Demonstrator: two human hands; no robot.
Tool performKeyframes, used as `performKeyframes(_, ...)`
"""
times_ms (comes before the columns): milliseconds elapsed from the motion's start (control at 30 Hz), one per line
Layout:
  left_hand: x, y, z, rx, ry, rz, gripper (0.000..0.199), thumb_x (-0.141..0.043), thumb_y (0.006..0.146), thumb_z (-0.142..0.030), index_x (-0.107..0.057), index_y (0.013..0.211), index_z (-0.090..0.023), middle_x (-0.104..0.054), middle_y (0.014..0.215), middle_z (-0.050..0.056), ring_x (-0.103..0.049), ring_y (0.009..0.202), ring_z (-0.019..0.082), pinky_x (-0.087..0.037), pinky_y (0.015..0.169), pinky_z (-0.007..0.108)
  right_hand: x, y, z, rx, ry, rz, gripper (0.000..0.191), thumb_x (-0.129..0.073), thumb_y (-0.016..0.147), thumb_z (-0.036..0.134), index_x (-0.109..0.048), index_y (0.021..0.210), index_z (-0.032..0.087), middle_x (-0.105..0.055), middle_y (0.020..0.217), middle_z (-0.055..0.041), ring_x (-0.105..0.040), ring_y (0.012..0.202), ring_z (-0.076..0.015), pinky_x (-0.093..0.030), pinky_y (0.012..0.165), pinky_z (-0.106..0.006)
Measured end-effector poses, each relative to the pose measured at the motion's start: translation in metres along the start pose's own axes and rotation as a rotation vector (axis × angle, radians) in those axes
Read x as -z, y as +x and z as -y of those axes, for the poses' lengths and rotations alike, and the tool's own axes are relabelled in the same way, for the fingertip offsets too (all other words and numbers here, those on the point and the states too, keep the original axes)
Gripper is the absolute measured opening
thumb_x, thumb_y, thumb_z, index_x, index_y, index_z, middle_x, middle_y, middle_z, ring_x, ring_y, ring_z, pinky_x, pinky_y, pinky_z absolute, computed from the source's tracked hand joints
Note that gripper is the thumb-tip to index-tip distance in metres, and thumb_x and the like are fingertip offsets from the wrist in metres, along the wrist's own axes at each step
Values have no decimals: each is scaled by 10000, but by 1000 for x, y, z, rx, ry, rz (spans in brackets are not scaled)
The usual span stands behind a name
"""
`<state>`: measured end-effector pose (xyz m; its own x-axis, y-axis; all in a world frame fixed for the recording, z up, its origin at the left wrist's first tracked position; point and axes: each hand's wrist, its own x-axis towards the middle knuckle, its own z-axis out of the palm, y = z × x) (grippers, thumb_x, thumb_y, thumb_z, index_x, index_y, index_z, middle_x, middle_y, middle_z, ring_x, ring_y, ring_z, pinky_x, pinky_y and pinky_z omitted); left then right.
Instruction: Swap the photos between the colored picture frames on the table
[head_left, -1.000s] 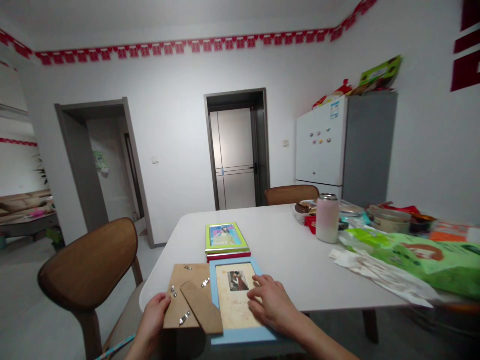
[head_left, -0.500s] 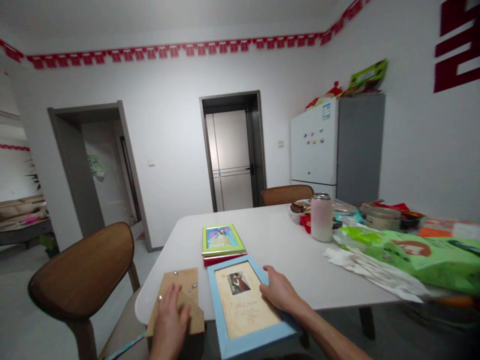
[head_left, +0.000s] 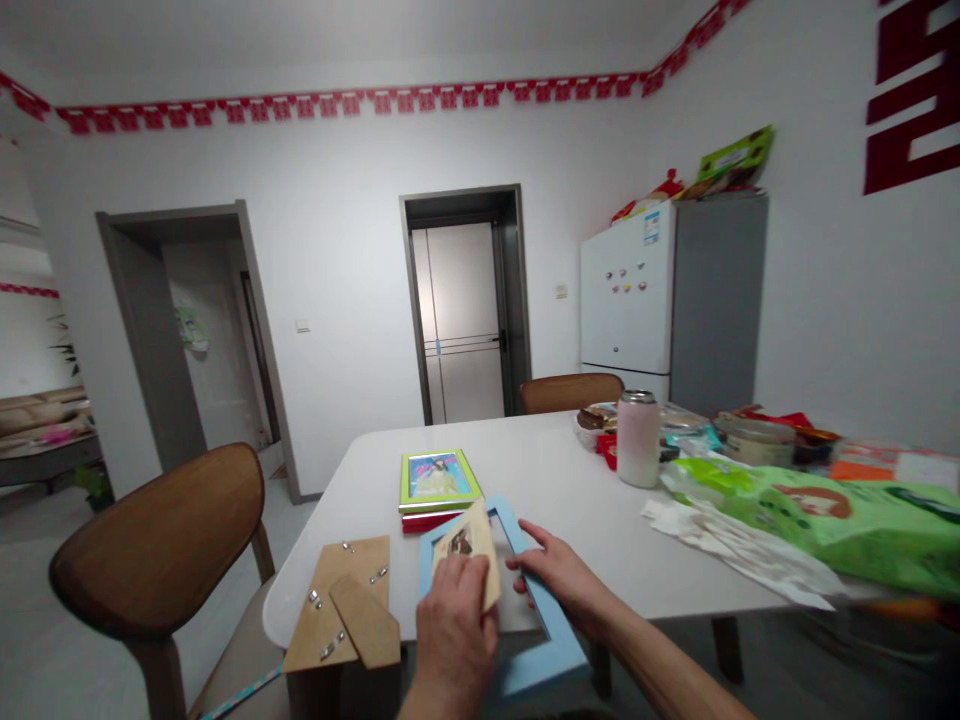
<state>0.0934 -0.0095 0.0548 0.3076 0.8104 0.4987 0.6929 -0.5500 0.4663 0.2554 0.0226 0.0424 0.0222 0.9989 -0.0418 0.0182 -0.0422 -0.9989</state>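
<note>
My left hand (head_left: 454,625) pinches the cream printed card (head_left: 486,550), which is tilted up over the light blue frame (head_left: 559,625). My right hand (head_left: 559,575) grips the frame's right side, fingers around its edge. The frame's opening shows the table edge and floor through it. To the left, the brown backing board (head_left: 360,565) with metal clips and a folded-out stand lies at the table's edge. Behind the blue frame, a green picture frame (head_left: 439,503) rests on a red one (head_left: 431,522).
A pink bottle (head_left: 638,445) stands to the right on the white table (head_left: 525,450). Past it are a green packet (head_left: 817,510), a white cloth (head_left: 742,550) and food containers. A brown chair (head_left: 161,540) stands at the left.
My left hand has moved right from the backing board and taken hold of the card, lifting it out of the blue frame. My right hand stays on the frame's right side.
</note>
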Motion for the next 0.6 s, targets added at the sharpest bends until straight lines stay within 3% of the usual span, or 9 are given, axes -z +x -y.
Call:
performKeyframes(133,21,-3,40,215,-83,-333,361,-357,750,-229,-460,1089,-156,-558,1038,84,-520,948,201,-403,827,298,16,17,-22,57,-296,-109,582,-396,638,183,-360,1213,105,-575,581,5,-531,464,-125,-384,446,-220)
performKeyframes(200,24,-10,63,343,-118,-440,402,-367,753,-290,-425,1118,-131,-553,1055,101,-526,955,214,-410,820,304,22,23,-30,97,-492,-151,510,-362,650,170,-451,1147,90,-607,615,-26,-551,510,-137,-401,499,-231)
performKeyframes(267,23,-20,80,481,-118,-468,439,-360,759,-327,-390,1148,-126,-559,1046,111,-537,945,222,-425,790,302,25,25,-35,136,-689,-192,442,-358,657,170,-535,1055,92,-642,700,-64,-576,601,-159,-408,565,-242)
performKeyframes(367,16,-37,96,622,-79,-412,477,-337,776,-350,-310,1199,-130,-555,1047,126,-560,904,229,-444,734,303,25,23,-36,164,-898,-252,392,-369,677,200,-580,992,100,-649,854,-108,-585,747,-193,-402,667,-261)
performKeyframes(500,6,-54,114,599,-14,-441,550,-359,768,-372,-219,1234,-114,-462,1163,150,-485,1030,231,-399,838,313,22,19,-38,164,-1063,-265,376,-363,701,220,-576,990,107,-636,894,-131,-575,812,-214,-388,696,-281)
performKeyframes(600,3,-62,128,524,33,-450,546,-378,751,-350,-260,1217,-91,-429,1191,158,-409,1108,242,-333,921,341,19,18,-40,159,-1122,-271,348,-360,729,264,-571,979,144,-626,896,-118,-571,828,-214,-381,685,-282)
